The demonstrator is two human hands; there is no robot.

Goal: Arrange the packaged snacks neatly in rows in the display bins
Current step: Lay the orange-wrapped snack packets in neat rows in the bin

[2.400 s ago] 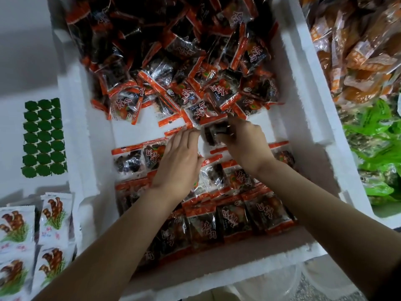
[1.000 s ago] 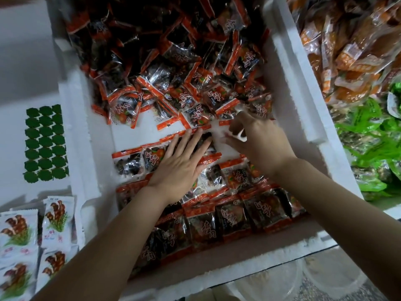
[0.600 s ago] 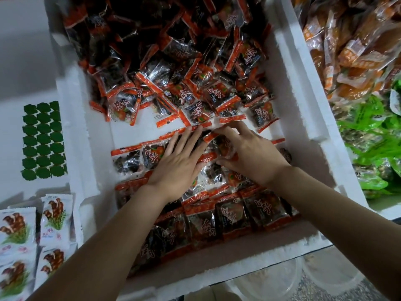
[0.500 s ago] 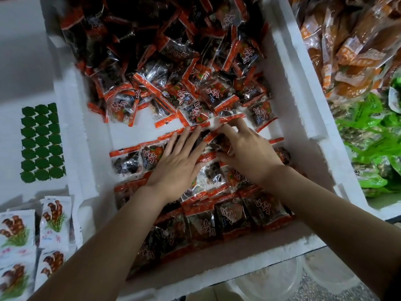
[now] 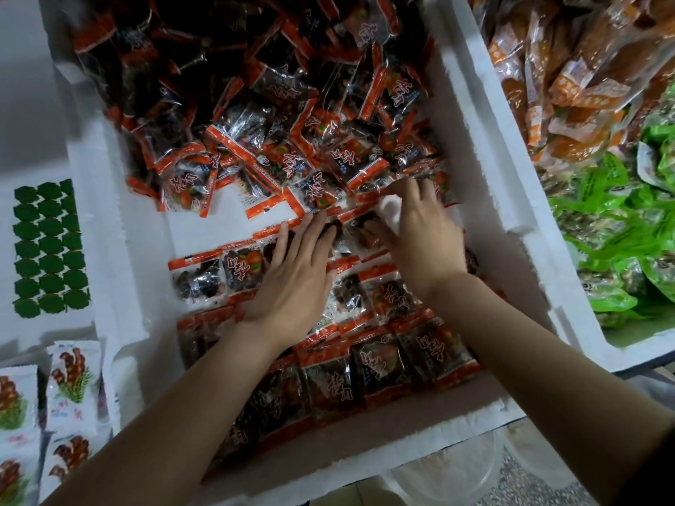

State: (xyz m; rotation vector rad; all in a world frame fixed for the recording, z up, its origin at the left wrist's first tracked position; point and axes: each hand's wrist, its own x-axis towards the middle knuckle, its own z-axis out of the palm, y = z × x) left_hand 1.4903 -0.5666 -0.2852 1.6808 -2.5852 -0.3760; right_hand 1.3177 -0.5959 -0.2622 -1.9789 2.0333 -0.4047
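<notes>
Packets of dark snack in clear film with orange sealed ends are lying two ways inside the white foam bin (image 5: 485, 147): overlapping rows (image 5: 376, 363) are running along its near edge, and a loose heap (image 5: 285, 104) is filling its far half, with bare floor showing between them toward the left wall. They are looking light, thin and crinkly. The slick film is likely sliding over its neighbours, so a pinch on a flat orange seam is probably giving the surest hold, while a flat palm is suiting the laid rows. The left hand (image 5: 292, 283) is pressing on the farthest row, fingers straight and together. The right hand (image 5: 423, 246), just beside it, is reaching onto the heap's near fringe, but it is blurred, and whether it is pinching a packet I cannot tell. Orange packets (image 5: 584, 67) and green packets (image 5: 621, 231) are lying beyond the right wall, and white mushroom packets (image 5: 73, 374) beyond the left.
</notes>
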